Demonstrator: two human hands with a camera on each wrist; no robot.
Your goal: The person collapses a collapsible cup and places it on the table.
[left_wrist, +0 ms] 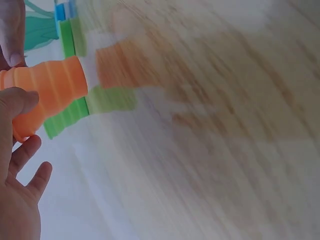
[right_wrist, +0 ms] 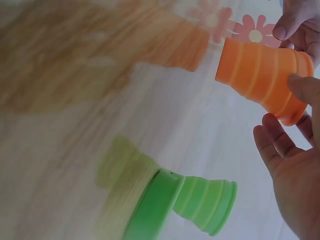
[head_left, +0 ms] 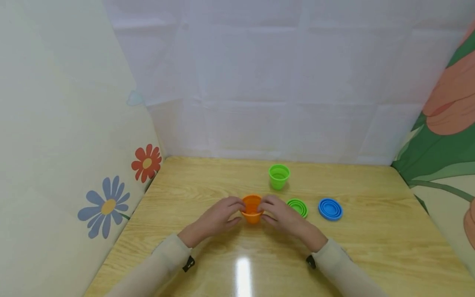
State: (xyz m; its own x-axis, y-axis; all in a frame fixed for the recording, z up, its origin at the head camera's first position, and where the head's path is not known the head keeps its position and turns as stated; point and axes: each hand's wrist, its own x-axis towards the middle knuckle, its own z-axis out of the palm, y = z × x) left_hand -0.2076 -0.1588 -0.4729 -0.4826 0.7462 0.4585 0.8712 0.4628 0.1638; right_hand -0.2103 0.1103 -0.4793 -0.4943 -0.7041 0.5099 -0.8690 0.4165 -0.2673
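Head view: both forearms, in pale sleeves point(head_left: 159, 262), reach in from the lower corners and converge over the table point(head_left: 200, 177). The left hand point(head_left: 222, 213) and the right hand point(head_left: 285, 215) face each other across the orange cup point(head_left: 253, 218), which is upright, mouth up, between them. Each hand clamps its own side of the rim, fingers bent at the edge and thumb lower, on the near side. The wrists are roughly level with each other, a dark strap point(head_left: 189, 264) showing by the left cuff. Behind the orange cup and slightly to the right stands the green cup point(head_left: 279, 183). Just beside the right hand lies the flattened green disc point(head_left: 298, 207), partly covered by that hand; the blue disc point(head_left: 330, 209) lies farther right.

Left wrist view: the left thumb point(left_wrist: 22, 101) presses the orange cup's ribbed outer wall, while two of the hand's fingers spread loosely beyond the rim. Part of the right hand shows at the opposite side. A narrow gap separates the cup's base from its reflection, so it is just off the table.

Right wrist view: the right thumb point(right_wrist: 304, 89) lies against the cup near its rim, two fingers stretching out past it. The left hand grips the far side.
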